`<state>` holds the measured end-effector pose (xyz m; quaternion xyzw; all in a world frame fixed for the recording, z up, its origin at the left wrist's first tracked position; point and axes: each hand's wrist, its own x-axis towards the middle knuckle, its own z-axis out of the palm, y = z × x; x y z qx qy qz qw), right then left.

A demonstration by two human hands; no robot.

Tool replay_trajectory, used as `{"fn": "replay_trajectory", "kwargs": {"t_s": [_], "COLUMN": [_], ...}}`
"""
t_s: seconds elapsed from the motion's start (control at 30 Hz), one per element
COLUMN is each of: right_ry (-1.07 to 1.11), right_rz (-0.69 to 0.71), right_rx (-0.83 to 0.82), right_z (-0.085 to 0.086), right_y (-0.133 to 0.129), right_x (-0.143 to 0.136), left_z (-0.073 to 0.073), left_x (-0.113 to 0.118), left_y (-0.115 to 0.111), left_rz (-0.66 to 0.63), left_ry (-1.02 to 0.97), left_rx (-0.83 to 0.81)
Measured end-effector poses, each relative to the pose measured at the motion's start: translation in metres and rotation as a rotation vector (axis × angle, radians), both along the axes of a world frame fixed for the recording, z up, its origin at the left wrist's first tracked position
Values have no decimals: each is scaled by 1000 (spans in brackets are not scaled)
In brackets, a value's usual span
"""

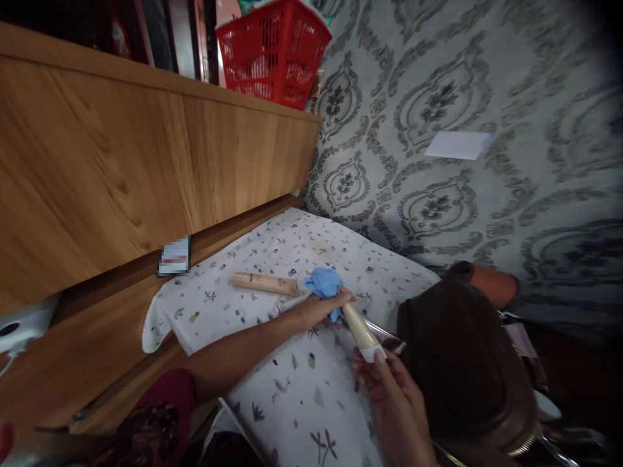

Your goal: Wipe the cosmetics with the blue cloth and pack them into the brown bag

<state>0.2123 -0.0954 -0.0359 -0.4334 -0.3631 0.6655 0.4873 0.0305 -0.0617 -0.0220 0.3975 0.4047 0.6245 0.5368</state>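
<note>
In the head view, a cream tube is held slantwise over the near-right part of a printed cover, its white end pinched between the thumb and fingers of the right hand. A blue cloth is pinched by the left hand, thumb and fingers closed on it at the tube's far end. The tube could be twisted out of line or dropped, it is judged, since only its ends are steadied and its smooth sides offer little grip; the cloth could be slipped off if the pinch were loosened. The glossy object just beside the tube could be knocked, so closely is it crowded, and the beige tube on the left could be rolled if brushed by the left forearm. Crumpled, soft folds are shown by the cloth, and a slender, satiny, tapering body by the cream tube. The beige one is flattened towards its right end. Thin, creased material, printed with small plant motifs, is seen in the cover; rounded, dull, leathery bulk is presented by the brown bag at the right.
</note>
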Motion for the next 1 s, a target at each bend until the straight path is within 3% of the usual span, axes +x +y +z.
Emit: {"fn": "replay_trajectory", "kwargs": {"t_s": [0.37, 0.6, 0.8, 1.0], "right_ry": [106, 225, 265, 228], "right_rz": [147, 168, 36, 52], "right_rx": [-220, -279, -48, 31], "right_z": [-3, 9, 10, 8], "right_y": [9, 1, -2, -3], "right_x": [5, 0, -4, -4], "left_z": [7, 5, 12, 22], "left_x": [-6, -4, 2, 5], "left_y": [-6, -8, -11, -15], "left_rz": [-108, -81, -30, -10], "left_ry": [42, 40, 77, 98], "left_rx": [78, 51, 18, -4]}}
